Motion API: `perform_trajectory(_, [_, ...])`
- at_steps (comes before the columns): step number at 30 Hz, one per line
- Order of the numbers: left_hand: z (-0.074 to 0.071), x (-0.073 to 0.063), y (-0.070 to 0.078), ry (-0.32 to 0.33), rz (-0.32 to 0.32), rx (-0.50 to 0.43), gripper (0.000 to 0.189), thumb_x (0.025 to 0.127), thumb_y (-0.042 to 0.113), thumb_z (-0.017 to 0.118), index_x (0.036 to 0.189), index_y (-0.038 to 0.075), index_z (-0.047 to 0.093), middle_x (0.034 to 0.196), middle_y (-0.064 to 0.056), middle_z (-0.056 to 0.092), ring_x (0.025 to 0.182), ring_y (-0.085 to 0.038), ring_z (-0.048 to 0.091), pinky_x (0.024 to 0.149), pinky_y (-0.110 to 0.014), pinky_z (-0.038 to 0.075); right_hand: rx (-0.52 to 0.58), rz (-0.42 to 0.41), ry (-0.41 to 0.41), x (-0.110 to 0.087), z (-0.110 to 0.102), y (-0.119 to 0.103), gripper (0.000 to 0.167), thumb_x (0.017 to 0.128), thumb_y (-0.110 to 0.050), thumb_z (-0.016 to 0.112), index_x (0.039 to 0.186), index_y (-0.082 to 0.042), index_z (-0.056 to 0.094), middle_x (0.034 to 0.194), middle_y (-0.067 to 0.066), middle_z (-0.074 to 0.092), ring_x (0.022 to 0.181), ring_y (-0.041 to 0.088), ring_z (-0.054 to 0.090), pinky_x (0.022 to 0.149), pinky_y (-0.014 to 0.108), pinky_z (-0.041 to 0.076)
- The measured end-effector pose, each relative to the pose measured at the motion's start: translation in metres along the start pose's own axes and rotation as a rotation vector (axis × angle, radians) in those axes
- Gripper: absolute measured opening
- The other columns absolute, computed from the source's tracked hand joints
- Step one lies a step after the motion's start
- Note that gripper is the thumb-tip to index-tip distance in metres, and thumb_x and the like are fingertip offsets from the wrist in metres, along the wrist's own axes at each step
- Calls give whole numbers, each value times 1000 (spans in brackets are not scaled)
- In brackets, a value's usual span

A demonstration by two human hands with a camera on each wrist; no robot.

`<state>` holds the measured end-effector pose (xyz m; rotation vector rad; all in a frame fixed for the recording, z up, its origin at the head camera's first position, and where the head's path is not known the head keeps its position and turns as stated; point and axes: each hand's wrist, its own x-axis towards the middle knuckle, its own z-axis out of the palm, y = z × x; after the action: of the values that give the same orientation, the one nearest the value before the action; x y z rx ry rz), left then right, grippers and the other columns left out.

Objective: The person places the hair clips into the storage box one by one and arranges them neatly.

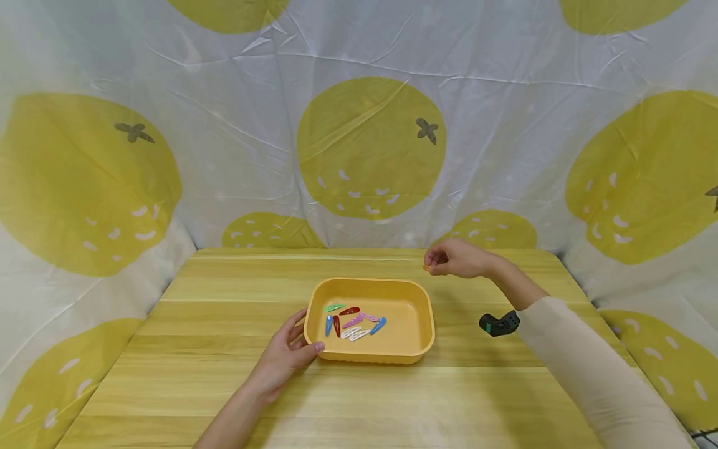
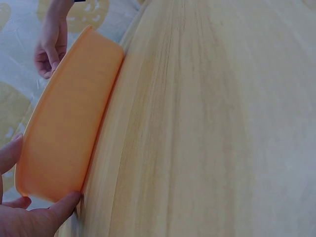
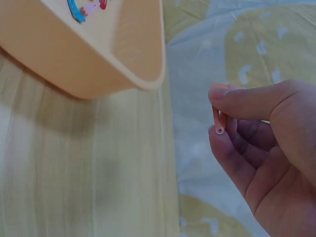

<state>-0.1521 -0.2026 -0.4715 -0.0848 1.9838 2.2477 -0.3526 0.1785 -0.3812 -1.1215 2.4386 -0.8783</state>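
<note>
An orange-yellow plastic basin (image 1: 374, 358) stands on the wooden table, with several snap hair clips (image 1: 353, 320) lying in its left half in green, red, blue, pink and white. My left hand (image 1: 286, 358) grips the basin's left front corner, thumb on the front wall and fingers along the left side. Beyond the basin's back right corner, my right hand (image 1: 457, 259) is raised and apart from it. Thumb and fingertips there pinch an orange snap hair clip (image 3: 216, 116), seen most plainly in the right wrist view.
To the right of the basin a small black object (image 1: 499, 324) with a green band lies on the table, beside the right sleeve (image 1: 583, 368). A white cloth with yellow fruit prints (image 1: 370, 149) hangs behind the table (image 1: 224, 337) and at both sides.
</note>
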Motion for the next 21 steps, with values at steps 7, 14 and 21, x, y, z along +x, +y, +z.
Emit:
perform_trajectory(7, [0,1,0,6,-2,4,83,93,-4,75,161,7,29,157,-32,34,139,-48,43,95,-38,55,-16,-11,-70,16,5,-16,4,100,-6,68,102,-2,68,86,5,67,75,17,60,70,33,53])
perform_trajectory(14, [0,1,1,9,-3,7,84,92,-3,76,161,7,29,157,-32,35,138,-49,43,96,-39,54,-67,-74,-128,37,15,-32,5,99,-10,70,99,-5,69,85,-3,66,75,13,59,69,31,53])
perform_trajectory(21, [0,0,0,10,-8,7,84,92,-3,76,161,8,29,157,-32,34,139,-49,43,95,-39,55,-57,-95,-176,52,28,-42,3,99,-6,69,96,-7,67,86,-3,64,75,14,59,68,29,52])
